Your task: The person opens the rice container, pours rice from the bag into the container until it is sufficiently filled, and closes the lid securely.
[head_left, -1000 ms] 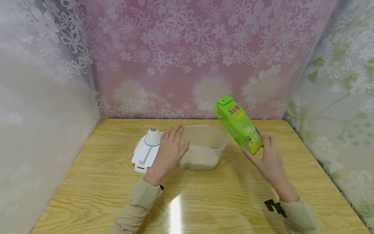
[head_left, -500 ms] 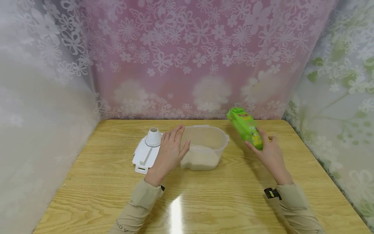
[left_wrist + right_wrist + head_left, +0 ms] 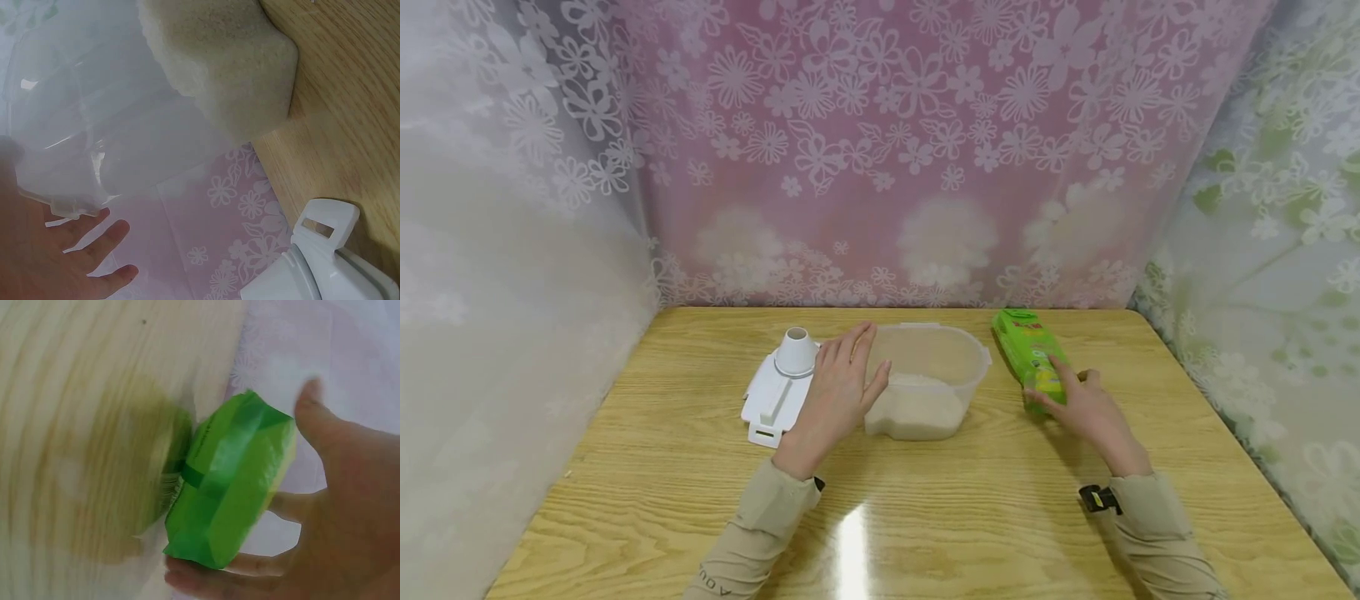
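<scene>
A clear plastic container (image 3: pixel 928 354), partly filled with what looks like rice (image 3: pixel 231 69), stands mid-table. My left hand (image 3: pixel 838 379) is at its left rim, fingers mostly straight and spread apart in the left wrist view. A green packet (image 3: pixel 1026 346) with red and yellow print lies on the table to the right of the container. My right hand (image 3: pixel 1086 412) is over its near end; in the right wrist view one raised digit stands apart from the packet (image 3: pixel 228 481), while lower fingers reach its edge.
A white lid (image 3: pixel 767 412) with a handle lies left of the container, partly behind my left hand. A white cone-shaped cup (image 3: pixel 796 354) stands on it. Floral curtains (image 3: pixel 880 167) hang behind and beside the wooden table (image 3: pixel 955 517).
My right hand has lowered the green packet from a tilted position in the air to the table, moving right. My left hand has stayed at the container.
</scene>
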A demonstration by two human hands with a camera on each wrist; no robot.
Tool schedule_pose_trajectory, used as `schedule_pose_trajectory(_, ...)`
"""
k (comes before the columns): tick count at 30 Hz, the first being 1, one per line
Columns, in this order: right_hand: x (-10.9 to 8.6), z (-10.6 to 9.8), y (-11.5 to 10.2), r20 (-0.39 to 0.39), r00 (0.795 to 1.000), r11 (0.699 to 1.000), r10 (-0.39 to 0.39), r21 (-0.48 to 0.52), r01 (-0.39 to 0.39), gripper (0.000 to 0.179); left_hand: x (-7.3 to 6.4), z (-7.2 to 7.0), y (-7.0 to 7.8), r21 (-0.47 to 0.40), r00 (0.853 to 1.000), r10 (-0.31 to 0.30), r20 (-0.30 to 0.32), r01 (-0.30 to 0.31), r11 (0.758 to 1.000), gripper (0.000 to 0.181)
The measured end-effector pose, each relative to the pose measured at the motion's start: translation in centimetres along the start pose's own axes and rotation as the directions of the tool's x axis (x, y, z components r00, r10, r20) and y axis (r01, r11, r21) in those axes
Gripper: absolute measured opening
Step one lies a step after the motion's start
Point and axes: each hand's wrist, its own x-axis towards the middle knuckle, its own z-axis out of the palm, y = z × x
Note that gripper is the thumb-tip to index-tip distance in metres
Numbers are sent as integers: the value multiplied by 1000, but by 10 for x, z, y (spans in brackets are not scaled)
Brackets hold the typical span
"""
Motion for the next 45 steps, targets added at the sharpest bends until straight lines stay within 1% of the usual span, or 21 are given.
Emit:
schedule_pose_trajectory(2,0,0,0,-39,999,1000,-23,-11,22,86,0,0,0,0,1000,2,-4,-2,1000,57)
schedule_pose_trajectory(4,0,-1,0,-101,993,998,-66,-28,63,77,0,0,0,-4,1000,1,-5,-1,1000,57)
schedule_pose_trajectory(6,0,-2,0,-147,981,991,-128,-59,120,69,0,0,0,-6,1000,0,-8,0,1000,58)
schedule_pose_trajectory(8,-1,-2,-1,-165,965,976,-205,-101,190,65,0,0,0,-7,1000,-3,-5,3,1000,58)
schedule_pose_trajectory(9,-2,-2,-2,-162,956,966,-246,-125,228,63,0,0,0,-9,1000,-4,-5,3,1000,57)
schedule_pose_trajectory(11,-4,0,-4,-128,939,941,-319,-165,297,62,0,0,0,-9,1000,-3,-6,3,1000,58)
schedule_pose_trajectory(12,-5,1,-5,-103,933,929,-346,-178,325,63,0,0,0,-9,1000,-3,-4,3,1000,57)
schedule_pose_trajectory(14,-7,4,-8,-63,925,916,-376,-176,360,63,0,0,0,-8,1000,-4,-2,4,1000,58)
schedule_pose_trajectory(16,-8,6,-11,-30,925,915,-378,-160,369,64,0,1,0,-6,1000,-4,-1,4,1000,58)
schedule_pose_trajectory(18,-9,8,-12,-13,929,920,-369,-148,363,67,0,1,0,-7,1000,-4,0,4,1000,58)
schedule_pose_trajectory(22,-9,10,-14,-14,932,924,-363,-136,358,73,0,0,0,-9,1000,-1,-4,1,1000,58)
schedule_pose_trajectory(25,-9,11,-16,-9,934,926,-358,-128,354,75,0,1,0,-8,1000,3,-6,-3,1000,58)
schedule_pose_trajectory(31,-10,14,-21,8,946,931,-324,-173,320,73,0,2,-1,-6,1000,6,-4,-6,1000,57)
schedule_pose_trajectory(36,-12,18,-25,15,955,938,-297,-181,295,75,0,2,-2,-7,1000,8,-7,-8,1000,57)
schedule_pose_trajectory(39,-12,17,-28,-15,957,943,-288,-176,281,73,0,1,-1,-11,1000,9,-10,-10,1000,58)
schedule_pose_trajectory(41,-11,16,-31,-53,954,942,-296,-179,283,70,0,1,-1,-16,1000,6,-8,-6,1000,58)
schedule_pose_trajectory(43,-13,12,-35,-103,944,940,-312,-176,291,65,1,1,-1,-19,1000,1,-4,-1,1000,58)
schedule_pose_trajectory(45,-14,9,-40,-165,926,934,-341,-168,314,60,1,2,-1,-21,1000,-3,1,3,1000,58)
